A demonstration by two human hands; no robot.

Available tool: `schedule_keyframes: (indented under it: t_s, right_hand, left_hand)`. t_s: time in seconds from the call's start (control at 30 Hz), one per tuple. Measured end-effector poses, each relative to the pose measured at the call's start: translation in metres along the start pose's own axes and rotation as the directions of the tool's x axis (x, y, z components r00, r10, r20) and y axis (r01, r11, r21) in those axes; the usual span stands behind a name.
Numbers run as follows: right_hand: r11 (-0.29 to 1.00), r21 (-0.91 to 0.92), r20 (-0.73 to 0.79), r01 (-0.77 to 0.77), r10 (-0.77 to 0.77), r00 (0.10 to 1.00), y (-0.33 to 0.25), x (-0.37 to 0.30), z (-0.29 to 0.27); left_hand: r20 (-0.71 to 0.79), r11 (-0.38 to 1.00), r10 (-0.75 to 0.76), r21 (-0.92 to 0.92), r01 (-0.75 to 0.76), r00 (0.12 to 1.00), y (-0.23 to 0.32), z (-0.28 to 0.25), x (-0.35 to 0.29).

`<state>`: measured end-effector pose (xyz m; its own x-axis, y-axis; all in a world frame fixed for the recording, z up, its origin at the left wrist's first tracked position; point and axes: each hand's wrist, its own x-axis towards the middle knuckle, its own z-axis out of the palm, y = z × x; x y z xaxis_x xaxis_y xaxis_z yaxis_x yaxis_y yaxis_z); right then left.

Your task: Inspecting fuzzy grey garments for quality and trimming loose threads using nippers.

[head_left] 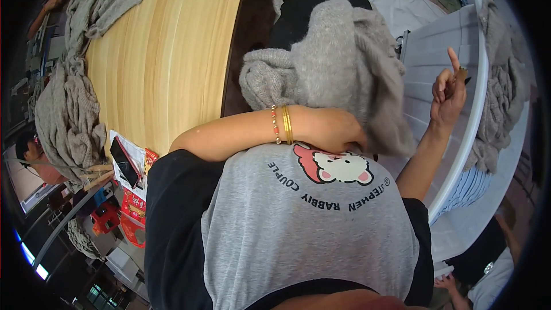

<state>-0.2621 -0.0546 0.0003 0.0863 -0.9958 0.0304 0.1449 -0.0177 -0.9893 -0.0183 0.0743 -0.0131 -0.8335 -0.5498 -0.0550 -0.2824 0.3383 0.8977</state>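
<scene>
Two hands work at one grey sweater [338, 63] bunched just in front of the person's chest. The left hand [336, 131] reaches across the body and is closed on the sweater's lower edge, knuckles up, with bracelets [282, 124] on the wrist. The right hand [449, 93] is raised clear of the cloth, forefinger pointing up, the other fingers curled around a small dark tool [462, 74]; what kind of tool it is cannot be told.

The sweater lies in a heap, so its long axis is only rough: it runs from the folded roll at the left, near the bracelets, up and to the right toward the white plastic tub [459, 138]. Its right side hangs against the tub's slatted wall, and a black garment [310, 0] lies under its far end.

The tub's curved rim runs just right of the right hand, and more grey knitwear [505, 92] is draped over that rim. To the left, across a dark gap, a pale wooden table [166, 57] has a wide bare stretch, with other grey sweaters [69, 109] piled along its left edge and a phone [123, 162] near its corner.
</scene>
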Motion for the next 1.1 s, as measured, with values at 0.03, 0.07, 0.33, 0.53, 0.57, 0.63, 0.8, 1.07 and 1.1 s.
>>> schedule_keyframes:
  t_s: [0.03,0.07,0.33,0.53,0.57,0.63,0.8,1.07,1.1]
  right_hand:
    - [1.000,-0.004,-0.003,-0.002,0.002,1.000,0.003,0.001,0.004]
    - [0.994,-0.112,0.068,0.004,0.003,0.998,0.008,0.000,0.008]
    - [0.876,-0.414,0.280,-0.250,0.383,0.880,0.076,-0.024,0.041]
    - [0.996,-0.085,0.284,-0.025,0.048,0.958,0.011,-0.035,-0.011]
    - [0.987,0.002,0.282,0.158,-0.152,0.947,0.005,-0.034,-0.029]
    - [0.930,0.320,0.078,0.179,-0.214,0.974,-0.018,-0.039,-0.053]
    - [0.947,-0.089,0.165,0.307,-0.290,0.943,-0.018,-0.045,-0.082]
    - [0.852,0.519,0.001,0.077,-0.090,0.996,-0.005,-0.079,0.015]
    - [0.856,0.510,-0.010,0.085,-0.092,0.996,0.002,-0.077,0.013]
  left_hand:
    - [0.090,0.990,-0.135,-0.023,0.138,0.987,-0.007,0.008,0.002]
    - [0.101,0.991,-0.128,-0.025,0.131,0.987,-0.010,0.011,0.003]
    - [-0.732,0.958,-0.171,0.032,0.284,0.659,-0.033,-0.082,-0.008]
    - [-0.672,0.843,-0.515,-0.285,0.456,0.532,-0.090,-0.088,-0.028]
    - [-0.612,0.832,-0.555,-0.398,0.387,0.564,-0.089,-0.085,-0.032]
    - [-0.680,0.868,-0.490,-0.440,0.231,0.545,-0.075,-0.089,-0.048]
    - [-0.822,0.872,-0.477,-0.486,0.054,0.310,-0.023,-0.109,-0.105]
    - [-0.713,0.672,-0.558,-0.088,0.735,0.424,-0.010,-0.106,-0.145]
    - [-0.761,0.762,-0.362,0.092,0.641,0.539,-0.007,-0.107,-0.127]
